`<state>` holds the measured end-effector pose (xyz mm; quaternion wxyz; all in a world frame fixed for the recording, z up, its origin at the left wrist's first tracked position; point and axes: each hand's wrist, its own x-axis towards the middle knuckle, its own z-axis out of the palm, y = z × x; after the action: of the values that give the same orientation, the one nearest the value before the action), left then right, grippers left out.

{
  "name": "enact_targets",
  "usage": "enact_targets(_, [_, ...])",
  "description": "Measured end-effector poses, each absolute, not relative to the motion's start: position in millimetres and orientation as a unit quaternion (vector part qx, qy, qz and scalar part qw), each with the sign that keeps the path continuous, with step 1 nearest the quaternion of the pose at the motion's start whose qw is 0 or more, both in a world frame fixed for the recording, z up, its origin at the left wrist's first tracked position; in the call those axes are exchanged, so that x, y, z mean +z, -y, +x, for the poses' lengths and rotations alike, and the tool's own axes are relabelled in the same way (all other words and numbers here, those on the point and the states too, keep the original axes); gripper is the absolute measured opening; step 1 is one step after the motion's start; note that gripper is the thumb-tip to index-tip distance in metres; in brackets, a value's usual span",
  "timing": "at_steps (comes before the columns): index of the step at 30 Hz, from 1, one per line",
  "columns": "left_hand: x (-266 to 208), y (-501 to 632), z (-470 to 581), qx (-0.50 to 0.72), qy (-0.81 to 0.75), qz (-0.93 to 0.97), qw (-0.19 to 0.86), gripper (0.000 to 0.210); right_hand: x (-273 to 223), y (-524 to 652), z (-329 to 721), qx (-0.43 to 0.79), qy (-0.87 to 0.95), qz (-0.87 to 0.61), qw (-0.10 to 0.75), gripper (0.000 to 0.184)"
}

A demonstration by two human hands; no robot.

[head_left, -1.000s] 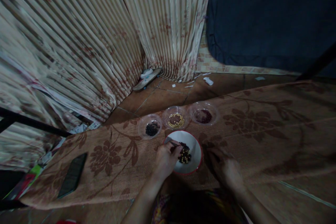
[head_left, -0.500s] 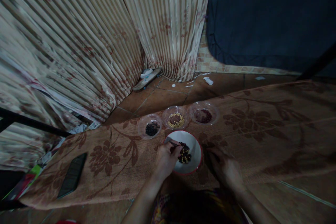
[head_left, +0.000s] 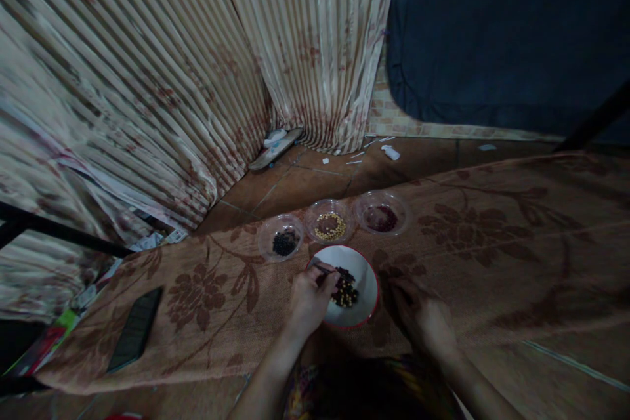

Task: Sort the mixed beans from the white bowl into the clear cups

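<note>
White, red-rimmed bowl (head_left: pixel 365 274) holds mixed beans (head_left: pixel 348 290); left hand (head_left: pixel 310 295) pinches a slim dark tool (head_left: pixel 322 268) above it; right hand (head_left: pixel 427 318) is just beside, grip unclear. 3 clear dishes (head_left: pixel 322 205) stand beyond.

Dark phone (head_left: pixel 136 329) on patterned cloth (head_left: pixel 492 282); slipper (head_left: pixel 270 157) on tiled floor (head_left: pixel 280 185) beside striped curtain (head_left: pixel 315 46).

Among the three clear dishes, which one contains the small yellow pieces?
The middle dish, just beyond the white bowl; the left dish holds black pieces, the right dish dark red pieces.
</note>
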<state>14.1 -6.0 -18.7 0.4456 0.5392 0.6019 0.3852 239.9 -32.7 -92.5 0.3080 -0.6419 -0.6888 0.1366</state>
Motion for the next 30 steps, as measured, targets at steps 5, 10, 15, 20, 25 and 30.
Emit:
enact_targets(5, [-4.1, -4.4, 7.3, 0.428, -0.589, 0.524, 0.442, 0.019, -88.6, 33.9, 238.4, 0.137, 0.686, -0.646, 0.305, 0.028])
enact_targets(10, [11.1, -42.7, -5.1, 0.454, -0.594, 0.540, 0.386, 0.025, -87.6, 33.7, 237.9, 0.134, 0.691, -0.642, 0.304, 0.029])
enact_targets(15, [7.2, -83.3, -14.2, 0.476, -0.601, 0.567, 0.300, 0.022, -89.5, 32.8, 238.5, 0.131, 0.690, -0.641, 0.310, 0.027])
enact_targets(20, [4.5, -81.0, -17.4, 0.471, -0.604, 0.571, 0.298, 0.018, -90.0, 32.7, 238.3, 0.127, 0.692, -0.635, 0.319, 0.027])
enact_targets(25, [14.1, -48.0, -14.3, 0.431, -0.591, 0.572, 0.372, 0.019, -88.9, 33.2, 238.3, 0.122, 0.692, -0.637, 0.316, 0.028])
enact_targets(30, [10.9, -15.0, 1.5, 0.333, -0.580, 0.617, 0.414, 0.017, -89.3, 33.2, 239.0, 0.129, 0.692, -0.645, 0.300, 0.029])
